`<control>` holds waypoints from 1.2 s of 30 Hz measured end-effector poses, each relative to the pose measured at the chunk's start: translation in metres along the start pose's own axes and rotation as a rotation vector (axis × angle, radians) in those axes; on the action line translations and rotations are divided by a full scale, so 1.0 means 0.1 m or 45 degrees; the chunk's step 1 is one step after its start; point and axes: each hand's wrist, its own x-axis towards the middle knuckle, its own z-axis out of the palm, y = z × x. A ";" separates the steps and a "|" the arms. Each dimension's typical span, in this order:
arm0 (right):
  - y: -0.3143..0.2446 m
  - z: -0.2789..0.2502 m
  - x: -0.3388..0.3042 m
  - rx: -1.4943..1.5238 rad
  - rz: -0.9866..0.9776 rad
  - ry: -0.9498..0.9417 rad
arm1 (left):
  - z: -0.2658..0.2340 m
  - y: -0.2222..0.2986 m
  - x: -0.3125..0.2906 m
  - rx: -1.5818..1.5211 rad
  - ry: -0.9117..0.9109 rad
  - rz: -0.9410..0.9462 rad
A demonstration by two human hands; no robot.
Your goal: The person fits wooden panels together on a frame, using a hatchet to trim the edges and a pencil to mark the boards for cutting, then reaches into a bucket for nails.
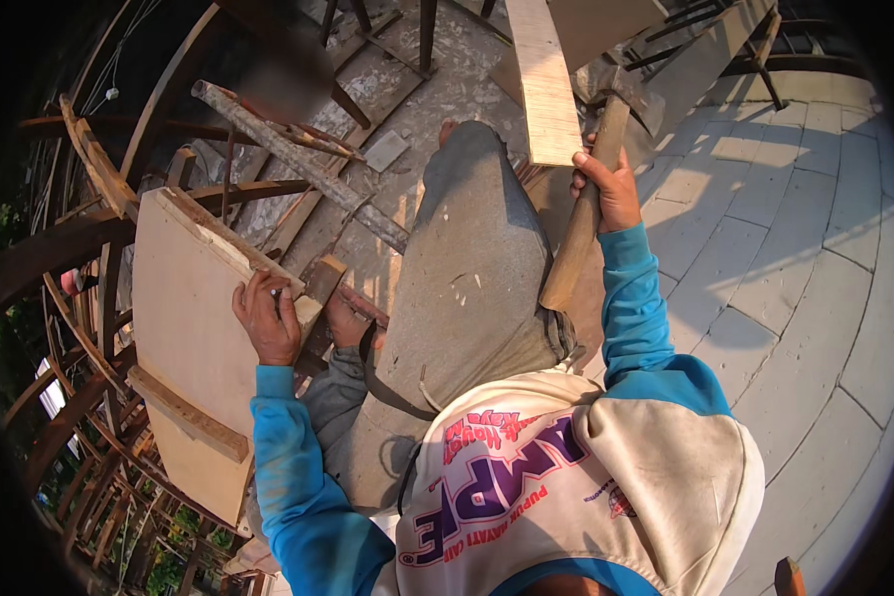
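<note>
My left hand (267,320) is closed at the edge of a pale plywood panel (194,298) with wood battens on it. A small dark-tipped item shows between its fingers, too small to name. My right hand (611,189) is wrapped round the wooden handle of a hatchet (572,253), its broad metal head pointing away from me. My right thumb also touches the near end of a long plywood strip (546,89). A small wood block (324,276) stands just right of my left hand, near my bare foot.
A pale metal pipe (298,159) lies slanting across the ground at the upper left. Curved timber ribs (60,248) stand along the left side. Grey planking (795,238) spreads out at the right. More plywood sheets (601,35) lie at the far end.
</note>
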 end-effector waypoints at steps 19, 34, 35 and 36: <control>0.88 -1.36 -0.12 0.044 -0.050 0.539 | -0.06 -0.04 0.04 -0.017 -0.131 -0.070; 1.05 -1.43 0.01 0.066 0.019 0.758 | 0.00 -0.05 0.01 0.012 -0.010 -0.002; 1.08 -1.45 0.03 0.037 0.057 0.791 | 0.00 -0.05 0.01 0.005 -0.019 -0.003; 1.08 -1.48 0.03 0.036 0.057 0.790 | -0.01 -0.05 0.01 -0.002 -0.029 -0.004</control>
